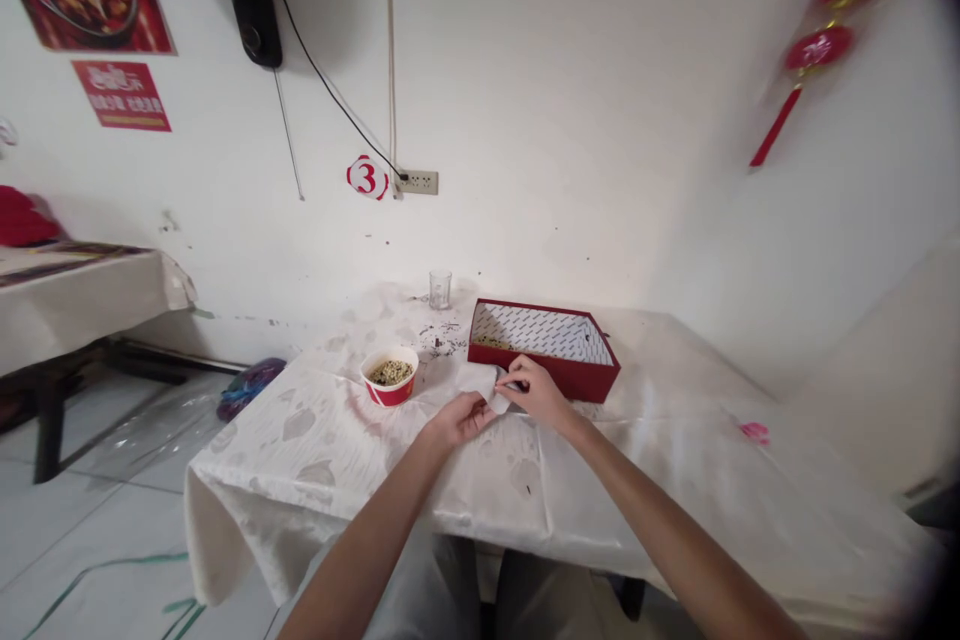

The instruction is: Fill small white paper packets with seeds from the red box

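My left hand [466, 418] is closed around the lower edge of a small white packet [477, 379] that looks like paper. Over its right side, my right hand [534, 388] pinches with fingertips together at the packet's edge, where something small and dark shows; I cannot make out what it is. Just behind my hands stands an open dark red box [577, 380] with a white patterned lining and some small bits inside at its left end. To the left is a red and white paper bowl [391, 394] holding pale and dark grains.
A clear glass [440, 290] stands near the wall. Dark scraps [446, 342] lie between glass, bowl and box. A plastic-covered patterned cloth covers the table [315, 450]. A pink item [755, 433] is at the right. Another table [82, 305] stands left.
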The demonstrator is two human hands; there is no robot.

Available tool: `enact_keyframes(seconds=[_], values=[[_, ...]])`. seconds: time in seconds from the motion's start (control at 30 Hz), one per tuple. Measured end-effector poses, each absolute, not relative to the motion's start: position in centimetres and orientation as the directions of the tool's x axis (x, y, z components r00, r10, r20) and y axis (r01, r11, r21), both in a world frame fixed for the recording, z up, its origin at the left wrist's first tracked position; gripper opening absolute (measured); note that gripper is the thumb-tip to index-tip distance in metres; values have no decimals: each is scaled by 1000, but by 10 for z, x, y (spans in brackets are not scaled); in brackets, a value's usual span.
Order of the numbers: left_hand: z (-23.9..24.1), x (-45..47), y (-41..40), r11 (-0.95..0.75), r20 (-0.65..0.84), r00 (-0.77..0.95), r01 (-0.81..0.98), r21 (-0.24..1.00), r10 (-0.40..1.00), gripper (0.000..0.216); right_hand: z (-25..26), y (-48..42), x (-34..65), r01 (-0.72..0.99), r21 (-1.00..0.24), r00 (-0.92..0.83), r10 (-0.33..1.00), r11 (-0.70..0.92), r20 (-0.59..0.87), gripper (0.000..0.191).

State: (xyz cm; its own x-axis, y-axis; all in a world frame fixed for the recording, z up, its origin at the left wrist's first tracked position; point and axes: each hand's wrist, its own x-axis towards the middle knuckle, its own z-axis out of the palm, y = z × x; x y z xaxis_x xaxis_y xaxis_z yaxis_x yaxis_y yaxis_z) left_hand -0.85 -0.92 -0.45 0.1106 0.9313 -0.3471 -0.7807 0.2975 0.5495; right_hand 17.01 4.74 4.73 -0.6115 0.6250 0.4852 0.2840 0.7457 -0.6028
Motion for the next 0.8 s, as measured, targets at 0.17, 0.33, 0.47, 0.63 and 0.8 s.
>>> enact_keyframes(seconds=[0.17, 0.33, 0.47, 0.63, 0.8], values=[[0, -3, -17, 226, -271, 73, -771, 595, 960, 36, 48, 34, 176, 248, -649, -567, 651, 720, 505, 21], [-1, 4, -20, 200, -241, 44, -709, 676, 970, 41, 38, 27, 179, 178, -720, -504, 691, 670, 518, 22], [0, 9, -23, 201, -246, 22, -646, 737, 969, 42, 15, 23, 177, 123, -744, -395, 720, 657, 570, 19], [5, 12, -27, 218, -248, 45, -641, 736, 968, 52, 3, 19, 179, 94, -746, -352, 723, 659, 594, 16], [8, 15, -29, 241, -283, 32, -621, 746, 959, 56, 8, 21, 183, 85, -769, -387, 733, 633, 560, 17]])
